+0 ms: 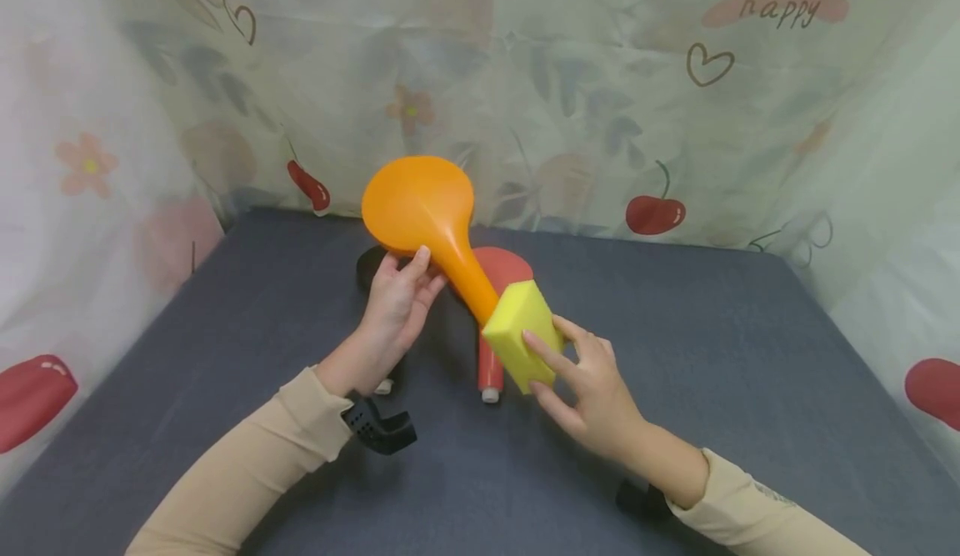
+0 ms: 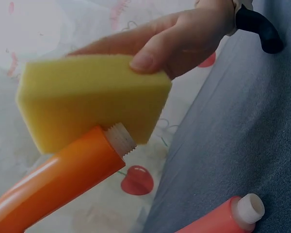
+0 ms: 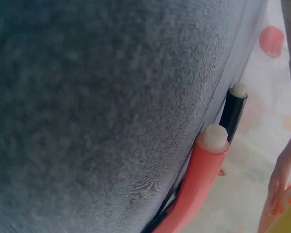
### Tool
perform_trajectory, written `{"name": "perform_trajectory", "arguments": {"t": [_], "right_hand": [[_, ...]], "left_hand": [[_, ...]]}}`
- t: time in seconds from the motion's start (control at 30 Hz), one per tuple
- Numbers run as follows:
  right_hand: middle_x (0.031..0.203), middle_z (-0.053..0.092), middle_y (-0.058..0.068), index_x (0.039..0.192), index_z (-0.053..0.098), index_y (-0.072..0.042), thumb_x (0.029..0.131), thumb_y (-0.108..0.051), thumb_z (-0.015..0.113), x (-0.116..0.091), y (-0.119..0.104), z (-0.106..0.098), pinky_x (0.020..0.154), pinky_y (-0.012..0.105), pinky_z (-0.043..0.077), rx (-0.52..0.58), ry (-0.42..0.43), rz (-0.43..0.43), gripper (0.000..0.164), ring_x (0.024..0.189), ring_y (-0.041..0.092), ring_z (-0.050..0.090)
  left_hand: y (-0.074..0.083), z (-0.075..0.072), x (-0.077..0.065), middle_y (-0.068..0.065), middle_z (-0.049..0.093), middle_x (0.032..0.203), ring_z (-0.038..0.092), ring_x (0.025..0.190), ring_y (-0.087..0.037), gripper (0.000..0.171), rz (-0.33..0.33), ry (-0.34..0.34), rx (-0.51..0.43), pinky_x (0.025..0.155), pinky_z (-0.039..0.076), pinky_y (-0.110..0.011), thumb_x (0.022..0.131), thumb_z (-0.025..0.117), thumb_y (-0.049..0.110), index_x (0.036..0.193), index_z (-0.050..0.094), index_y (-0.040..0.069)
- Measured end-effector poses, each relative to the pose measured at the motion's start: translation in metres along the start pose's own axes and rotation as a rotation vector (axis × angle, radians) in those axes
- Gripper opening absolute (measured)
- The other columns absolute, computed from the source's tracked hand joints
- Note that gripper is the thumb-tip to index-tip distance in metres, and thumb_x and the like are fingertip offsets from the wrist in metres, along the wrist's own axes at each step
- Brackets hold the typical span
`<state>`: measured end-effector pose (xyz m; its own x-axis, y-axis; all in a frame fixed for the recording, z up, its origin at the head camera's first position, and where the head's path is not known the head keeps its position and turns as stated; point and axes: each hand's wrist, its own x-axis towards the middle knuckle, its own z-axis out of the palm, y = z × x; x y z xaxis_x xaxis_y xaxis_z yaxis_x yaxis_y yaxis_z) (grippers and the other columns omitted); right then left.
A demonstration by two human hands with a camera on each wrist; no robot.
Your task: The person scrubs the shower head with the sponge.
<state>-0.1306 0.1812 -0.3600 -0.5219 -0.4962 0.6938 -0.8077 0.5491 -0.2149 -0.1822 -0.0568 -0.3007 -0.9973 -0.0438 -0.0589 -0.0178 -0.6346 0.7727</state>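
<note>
An orange shower head [image 1: 420, 202] is raised above the table, its round head toward the back and its handle slanting down to the right. My left hand [image 1: 397, 310] holds it by the underside of the round head, thumb on the rim. My right hand [image 1: 596, 389] grips a yellow sponge [image 1: 525, 335] at the handle's lower end. In the left wrist view the sponge [image 2: 92, 111] lies against the handle beside its white threaded end [image 2: 120, 141]. Only an edge of the sponge [image 3: 288, 216] shows in the right wrist view.
On the dark grey table [image 1: 712, 356], a red shower head [image 1: 504, 266] and a black shower head [image 1: 369, 266] lie behind and below the raised one, partly hidden. Both have white ends. A patterned curtain [image 1: 555, 114] surrounds the table's back and sides.
</note>
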Motion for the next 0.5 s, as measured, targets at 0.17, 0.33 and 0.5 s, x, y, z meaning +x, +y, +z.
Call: {"name": "perform_trajectory", "arguments": {"t": [0.17, 0.33, 0.5], "right_hand": [[0.121, 0.053, 0.023, 0.137, 0.045, -0.033, 0.097, -0.04, 0.039, 0.0005, -0.0028, -0.0007, 0.069, 0.043, 0.041, -0.06, 0.0, -0.134, 0.04, 0.1, 0.03, 0.053], [0.119, 0.053, 0.022, 0.139, 0.043, -0.031, 0.098, -0.042, 0.035, 0.0001, 0.0009, -0.0007, 0.07, 0.042, 0.042, -0.096, -0.016, -0.091, 0.043, 0.099, 0.029, 0.053], [0.119, 0.054, 0.022, 0.14, 0.04, -0.03, 0.099, -0.043, 0.032, -0.0006, 0.0011, -0.0017, 0.072, 0.042, 0.043, -0.092, -0.034, -0.045, 0.045, 0.098, 0.028, 0.053]], "left_hand": [[0.0002, -0.0004, 0.0, 0.004, 0.05, 0.118, 0.054, 0.102, -0.012, 0.043, -0.009, 0.01, 0.0, 0.108, 0.039, -0.035, 0.098, 0.041, 0.012, 0.14, 0.03, 0.013], [-0.0007, -0.0014, 0.0009, 0.003, 0.05, 0.119, 0.053, 0.103, -0.014, 0.043, -0.015, 0.013, -0.015, 0.108, 0.039, -0.035, 0.098, 0.042, 0.011, 0.139, 0.03, 0.014], [-0.0006, -0.0011, 0.0018, 0.002, 0.05, 0.118, 0.053, 0.103, -0.014, 0.042, -0.014, 0.021, -0.034, 0.108, 0.039, -0.035, 0.098, 0.041, 0.011, 0.139, 0.031, 0.014]]}}
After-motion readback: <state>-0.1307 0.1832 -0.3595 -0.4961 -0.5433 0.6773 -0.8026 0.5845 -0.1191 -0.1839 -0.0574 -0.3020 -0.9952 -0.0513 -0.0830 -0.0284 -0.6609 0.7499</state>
